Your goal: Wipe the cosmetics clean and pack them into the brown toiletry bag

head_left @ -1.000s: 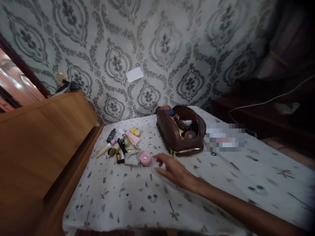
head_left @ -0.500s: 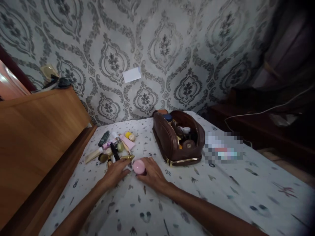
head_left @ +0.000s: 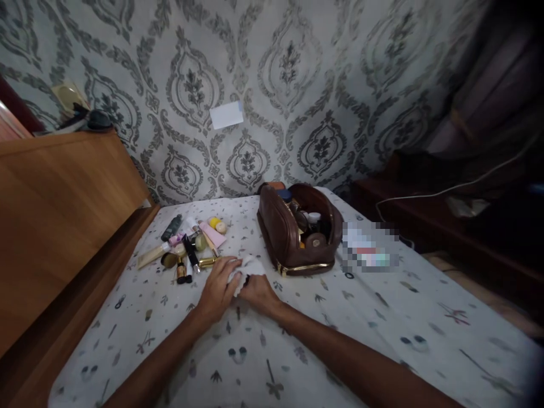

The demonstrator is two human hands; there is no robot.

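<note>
My left hand [head_left: 217, 290] is closed on a crumpled white wipe [head_left: 254, 265], which looks like tissue or thin cloth. Against it, my right hand [head_left: 259, 294] is closed too, fingers curled under the wipe. A small dark patch shows between the hands; what the right hand grips is mostly covered. The pink round container seen earlier is out of sight. Just beyond my left fingers lies a gold tube [head_left: 208, 262]. Further left are a black tube [head_left: 191, 253], a small amber bottle [head_left: 181, 271] and a pink tube [head_left: 212, 233].
An open brown cosmetic bag [head_left: 280, 235], filled with jars and bottles, stands right of my hands. More cosmetics, including a beige tube [head_left: 152, 256] and a dark green bottle [head_left: 171, 228], lie at left. A wooden panel [head_left: 72, 198] borders the left side. A blurred-out packet [head_left: 368, 249] lies right.
My hands have come together, the left moving right onto the wipe. The pink container, visible in my right hand before, is hidden now. The wipe shows larger. The view has shifted slightly.
</note>
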